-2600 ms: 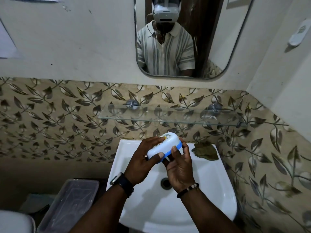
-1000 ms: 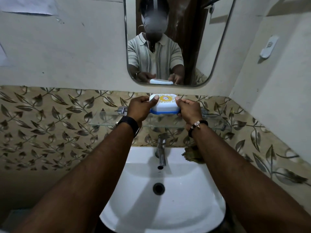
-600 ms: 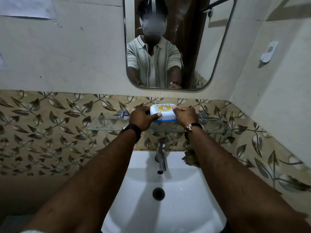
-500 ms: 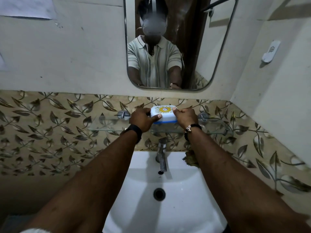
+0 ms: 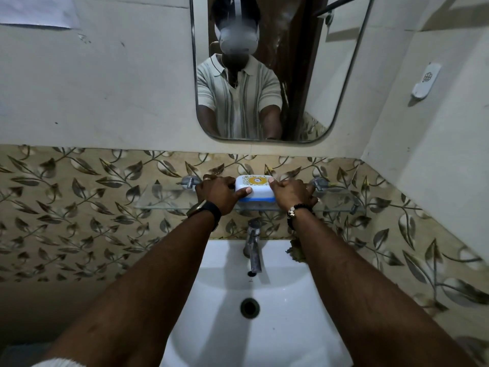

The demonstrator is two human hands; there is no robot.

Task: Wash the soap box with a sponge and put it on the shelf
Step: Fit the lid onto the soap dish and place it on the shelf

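Observation:
The soap box (image 5: 255, 190) is white with a blue band around its base and a yellow round emblem on the lid. It rests on the glass shelf (image 5: 164, 200) fixed to the leaf-patterned tiles above the sink. My left hand (image 5: 221, 192) grips its left end, thumb on the front. My right hand (image 5: 292, 193) grips its right end. A green-brown sponge (image 5: 296, 251) lies on the sink's back rim, partly hidden by my right forearm.
A white sink (image 5: 264, 313) with a metal tap (image 5: 254, 250) and a drain (image 5: 249, 308) sits below the shelf. A mirror (image 5: 264, 67) hangs above and reflects a person. A white holder (image 5: 425, 80) is on the right wall.
Both hands lifted the soap box from over the sink up to the shelf and lowered it onto the glass. It now sits there with both hands still on it.

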